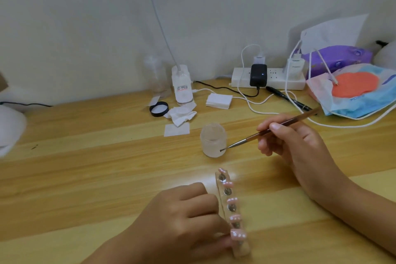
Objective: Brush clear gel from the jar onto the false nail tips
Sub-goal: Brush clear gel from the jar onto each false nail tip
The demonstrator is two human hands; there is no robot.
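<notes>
While curled at lower centre of the frame, pinches with the left hand (184, 218) the near end of a clear acrylic holder bar (243, 249), fingertips clamped against its left side. Lies flat on a pale wooden tabletop (85, 178), running away up the frame just right of centre. Carries five pink false nail tips (232, 200) in a row on small metal pegs, each apart from the next.

Further up and to the right, right hand (300, 146) closed on a thin brown-handled brush (248, 139), thumb and fingers pinching the handle, which slants up to the right. Dark bristle tip pointing down-left, overlapping the lower right wall of a frosted round jar (213, 140); touching or not, cannot tell. Jar upright and lidless at centre frame, apart from the holder bar.

Just beyond, a small white square pad (176, 129), a crumpled white tissue (181, 114) and a black ring-shaped lid (159, 109) lying flat. Behind these, a white lamp base (182, 85) with its neck rising to the top edge, a clear plastic bottle (157, 77) to its left, a stack of white pads (219, 100) to its right.

Upper right, against the wall: a white power strip (240, 75) with a black adapter (258, 75) plugged in, a black pen (287, 97), a blue-and-orange tissue pack (353, 90).
</notes>
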